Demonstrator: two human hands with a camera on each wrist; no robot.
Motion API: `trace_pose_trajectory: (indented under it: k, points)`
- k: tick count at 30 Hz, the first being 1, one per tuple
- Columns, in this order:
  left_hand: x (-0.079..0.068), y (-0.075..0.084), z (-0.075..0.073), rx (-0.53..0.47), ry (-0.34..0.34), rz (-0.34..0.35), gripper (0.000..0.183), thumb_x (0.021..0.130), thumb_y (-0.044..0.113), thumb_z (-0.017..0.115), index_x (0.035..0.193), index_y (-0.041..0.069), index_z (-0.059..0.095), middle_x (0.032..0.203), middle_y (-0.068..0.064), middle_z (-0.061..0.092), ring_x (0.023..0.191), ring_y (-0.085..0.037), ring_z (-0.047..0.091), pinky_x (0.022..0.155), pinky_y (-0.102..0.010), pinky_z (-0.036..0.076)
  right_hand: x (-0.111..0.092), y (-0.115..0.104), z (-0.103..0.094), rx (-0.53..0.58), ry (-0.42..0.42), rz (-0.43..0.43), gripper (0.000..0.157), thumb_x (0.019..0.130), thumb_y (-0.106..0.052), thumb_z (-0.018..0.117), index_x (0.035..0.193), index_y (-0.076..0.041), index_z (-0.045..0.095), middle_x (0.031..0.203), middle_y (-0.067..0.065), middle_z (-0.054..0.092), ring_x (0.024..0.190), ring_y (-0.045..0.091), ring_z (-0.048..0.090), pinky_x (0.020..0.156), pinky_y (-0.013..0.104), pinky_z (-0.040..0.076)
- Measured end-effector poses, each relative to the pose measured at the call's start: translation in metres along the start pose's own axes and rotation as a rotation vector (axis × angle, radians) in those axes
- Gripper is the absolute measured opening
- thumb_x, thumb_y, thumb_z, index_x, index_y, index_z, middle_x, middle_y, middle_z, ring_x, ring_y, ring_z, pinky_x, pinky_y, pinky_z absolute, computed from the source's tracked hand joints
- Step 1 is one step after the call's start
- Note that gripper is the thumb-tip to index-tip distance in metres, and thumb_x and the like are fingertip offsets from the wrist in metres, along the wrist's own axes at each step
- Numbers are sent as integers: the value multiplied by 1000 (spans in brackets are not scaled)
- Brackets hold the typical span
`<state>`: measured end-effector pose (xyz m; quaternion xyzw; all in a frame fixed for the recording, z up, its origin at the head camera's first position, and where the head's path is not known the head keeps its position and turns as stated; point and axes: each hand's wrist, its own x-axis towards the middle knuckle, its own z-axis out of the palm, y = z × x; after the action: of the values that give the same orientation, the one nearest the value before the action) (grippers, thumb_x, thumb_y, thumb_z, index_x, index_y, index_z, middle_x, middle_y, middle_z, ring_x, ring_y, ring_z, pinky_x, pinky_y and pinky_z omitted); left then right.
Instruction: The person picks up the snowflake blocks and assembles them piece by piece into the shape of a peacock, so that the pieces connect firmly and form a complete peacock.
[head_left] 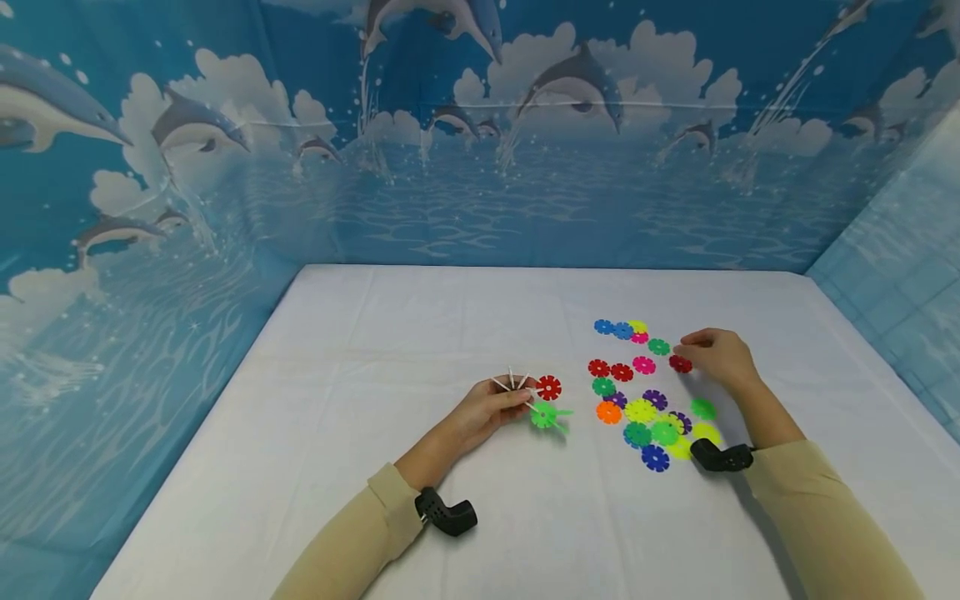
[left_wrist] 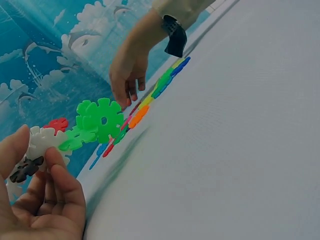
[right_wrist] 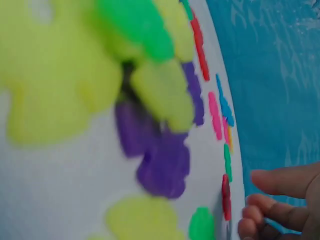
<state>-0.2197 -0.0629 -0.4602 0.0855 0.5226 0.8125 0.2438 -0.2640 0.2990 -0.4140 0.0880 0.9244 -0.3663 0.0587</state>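
In the head view my left hand (head_left: 483, 410) pinches a joined cluster of notched plastic flower discs over the middle of the table. White discs (left_wrist: 42, 142) and a black disc (left_wrist: 26, 170) are at the fingers. Bright green discs (head_left: 544, 415) and a red disc (head_left: 550, 387) stick out on the far side from the palm. My right hand (head_left: 720, 357) hovers at the right end of the loose discs, fingertips close by a single red disc (head_left: 681, 364). Nothing shows between its thumb and loosely curled fingers in the right wrist view.
Loose discs lie between the hands: blue discs (head_left: 622, 331) at the back, a pink disc (head_left: 643, 365), an orange disc (head_left: 609, 412) and overlapping yellow discs (head_left: 640, 410) nearer. A white cloth (head_left: 375, 350) covers the table; a dolphin-print curtain (head_left: 480, 200) stands behind.
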Motion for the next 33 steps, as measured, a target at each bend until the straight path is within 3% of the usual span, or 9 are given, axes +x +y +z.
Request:
trace_pose_trajectory:
  k: [5, 12, 20, 28, 33]
  points:
    - [-1, 1, 1, 3, -17, 12, 15, 94, -2, 53, 96, 10, 62, 86, 2, 64, 79, -7, 61, 73, -21, 49, 4, 7, -1, -73, -59, 47, 53, 92, -26, 68, 121, 14, 48, 113, 32, 49, 100, 43, 45, 87, 51, 48]
    - [-2, 2, 0, -26, -37, 29, 8, 95, 3, 57, 93, 11, 59, 84, 1, 61, 75, -9, 56, 70, -22, 46, 1, 0, -1, -105, -70, 8, 42, 90, -18, 70, 108, 12, 47, 98, 26, 51, 89, 37, 47, 74, 40, 49]
    - [-3, 1, 0, -41, -34, 53, 20, 94, -3, 53, 85, 14, 58, 81, 3, 55, 69, -10, 44, 66, -23, 39, -14, -17, 12, -6, -69, -108, 30, 93, -19, 67, 99, 6, 51, 84, 12, 56, 74, 24, 56, 63, 26, 51]
    - [-4, 1, 1, -50, -18, 48, 25, 89, -7, 56, 92, 15, 68, 84, 4, 59, 70, -9, 47, 66, -22, 40, -33, -47, 37, 46, -127, -195, 27, 93, -17, 66, 102, 5, 54, 88, 12, 58, 74, 22, 63, 68, 27, 55]
    - [-4, 1, 1, -40, 8, 47, 24, 90, -6, 57, 88, 14, 70, 83, 4, 60, 72, -9, 50, 68, -22, 43, -44, -62, 50, 122, -173, -234, 28, 93, -16, 68, 104, 6, 55, 86, 12, 59, 74, 22, 65, 70, 29, 56]
